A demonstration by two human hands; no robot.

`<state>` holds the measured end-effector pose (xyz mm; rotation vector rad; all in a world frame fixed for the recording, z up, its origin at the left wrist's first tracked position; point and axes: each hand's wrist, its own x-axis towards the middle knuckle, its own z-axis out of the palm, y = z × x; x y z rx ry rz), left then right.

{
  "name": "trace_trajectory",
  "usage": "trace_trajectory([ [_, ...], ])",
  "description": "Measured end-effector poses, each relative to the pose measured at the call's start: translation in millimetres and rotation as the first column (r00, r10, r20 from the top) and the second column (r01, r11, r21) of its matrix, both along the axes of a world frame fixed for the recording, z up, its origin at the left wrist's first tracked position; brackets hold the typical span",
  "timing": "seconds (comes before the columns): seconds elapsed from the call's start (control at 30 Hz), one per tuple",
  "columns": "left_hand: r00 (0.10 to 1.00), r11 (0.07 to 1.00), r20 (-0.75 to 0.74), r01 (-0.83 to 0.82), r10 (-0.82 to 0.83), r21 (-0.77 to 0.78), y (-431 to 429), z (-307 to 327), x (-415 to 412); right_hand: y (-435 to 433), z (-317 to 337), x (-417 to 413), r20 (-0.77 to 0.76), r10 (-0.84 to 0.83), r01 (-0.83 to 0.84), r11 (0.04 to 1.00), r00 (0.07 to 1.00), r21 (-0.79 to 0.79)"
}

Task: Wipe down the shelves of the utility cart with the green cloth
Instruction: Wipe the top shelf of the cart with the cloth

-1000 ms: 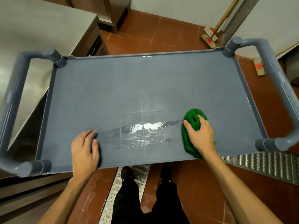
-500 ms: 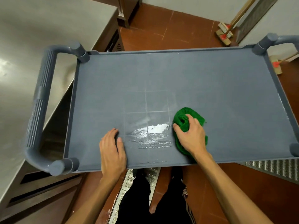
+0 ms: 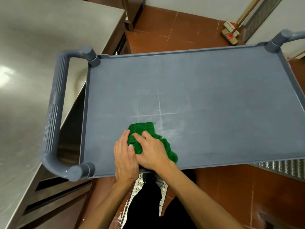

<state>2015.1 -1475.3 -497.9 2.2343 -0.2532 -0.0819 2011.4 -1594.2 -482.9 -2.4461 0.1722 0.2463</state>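
The crumpled green cloth (image 3: 143,129) lies on the top shelf (image 3: 214,104) of the grey-blue plastic utility cart (image 3: 82,171), close to the shelf's near edge and left of its middle. It sits directly under the right grip (image 3: 152,153) and just to the right of the left grip (image 3: 124,157), so the 2 grips cover its near half. Its far lobe sticks out beyond the fingertips, and another fold trails out to the right of the right wrist, almost to the near rim.

The right grip lies palm down on top of the cloth with its fingers bent into the fabric, bunching it. 1 finger reaches leftward across the green surface. The left grip is flat on the shelf, fingers straight and together, their tips touching the cloth's left edge. Its thumb lies against the cloth's near-left side and against the right grip, and it clasps nothing. The 2 grips touch each other near the shelf's front rim.

Faint pale scratch lines (image 3: 159,106) cross on the shelf just beyond the cloth. The cart's ribbed tubular handle (image 3: 55,113) stands at the left end, beside a brushed stainless-steel desk (image 3: 33,63). Below is a red-brown tiled floor (image 3: 231,187) with a perforated metal drain grate (image 3: 283,167). The person's black trousers (image 3: 148,205) show between the forearms. A wooden-handled brush (image 3: 230,33) leans at the far wall.
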Motion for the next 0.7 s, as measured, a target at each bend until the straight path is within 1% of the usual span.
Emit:
trace_trajectory([
  [0.23,0.999,0.999,-0.019,-0.025,0.025,0.021,-2.0,1.5,0.4,-16.0,9.2,-8.5,0.039,0.142,-0.14,0.988,0.989,-0.059],
  [0.3,1.0,0.999,-0.006,-0.002,0.003,0.037,-0.8,3.2,1.2,-26.6,12.3,-15.6,0.037,0.137,-0.137,0.99,0.99,-0.015],
  [0.37,1.0,0.999,0.02,0.023,-0.023,0.03,-3.1,7.0,1.7,-45.0,18.2,-26.0,0.039,0.04,-0.044,0.994,0.998,0.099],
  [0.43,0.998,0.999,0.032,0.05,-0.05,-0.005,-12.2,11.9,1.4,-70.1,24.3,-36.8,0.071,-0.091,0.074,0.975,0.993,0.21],
  [0.53,0.992,0.986,-0.033,0.117,-0.121,-0.121,-45.8,20.4,-2.0,-114.9,33.4,-50.2,0.123,-0.207,0.159,0.935,0.971,0.317],
  [0.63,0.967,0.96,-0.156,0.164,-0.202,-0.229,-96.6,29.8,-12.9,-158.7,44.2,-66.6,0.164,-0.309,0.239,0.907,0.937,0.347],
  [0.7,0.953,0.948,-0.155,0.224,-0.262,-0.225,-134.2,33.6,-24.0,-190.5,51.6,-81.4,0.191,-0.366,0.293,0.899,0.911,0.325],
])
